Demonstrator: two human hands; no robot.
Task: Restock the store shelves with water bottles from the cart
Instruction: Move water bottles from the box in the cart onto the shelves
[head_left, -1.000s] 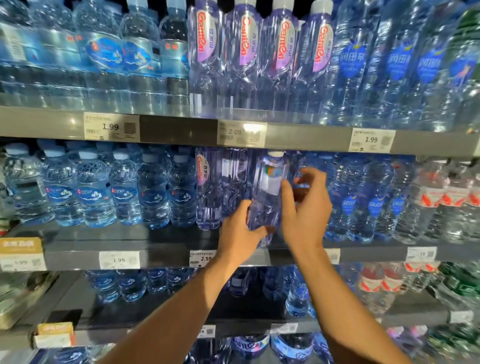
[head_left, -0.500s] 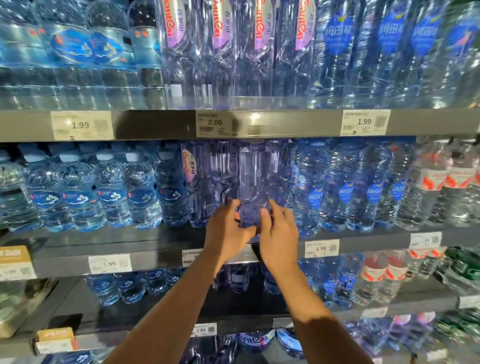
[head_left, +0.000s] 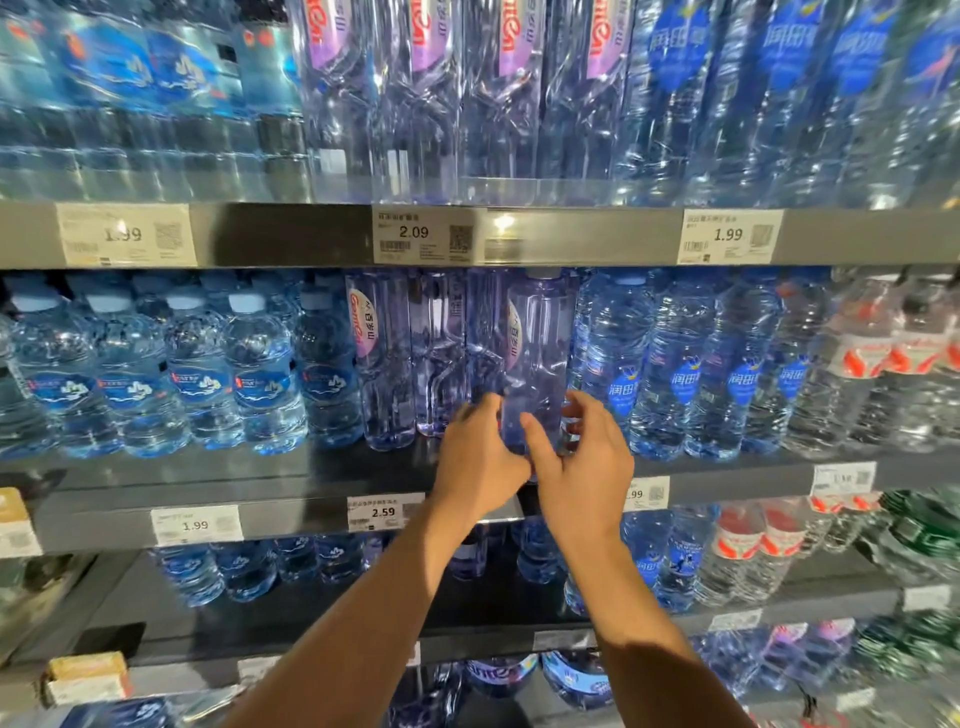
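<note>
Water bottles fill the shelves (head_left: 311, 483) ahead of and all around both hands, and the middle shelf, the one the hands reach into, carries rows packed nearly edge to edge. Largest to the eye are the tall clear purple-tinted bottles above the hands on the upper shelf (head_left: 571, 236). The same kind stands on the middle shelf just beyond the fingertips. Left of the hands are squat bottles with blue labels (head_left: 260, 374), and right of them slimmer blue-labelled ones (head_left: 675, 364).

The purple bottle (head_left: 537, 358) between the hands is the one in hand. It stands upright at the shelf front, its base hidden behind the fingers. The left hand (head_left: 480, 462) lies against its lower left side with the fingers curved toward it. The right hand (head_left: 582, 467) cups the lower right side, thumb across the front and fingers curling behind. Blur makes it hard to tell how firm either grip is. The cart is not in view.

My judgement is that this is the placing step: the bottle is set on the shelf and is being squared up with its neighbours. The next move would call for easing it back until it sits level with the row, turning the label forward, then releasing both hands without knocking the bottles on either side. A price tag (head_left: 384, 512) reading 2.59 sits just below the left hand.
</note>
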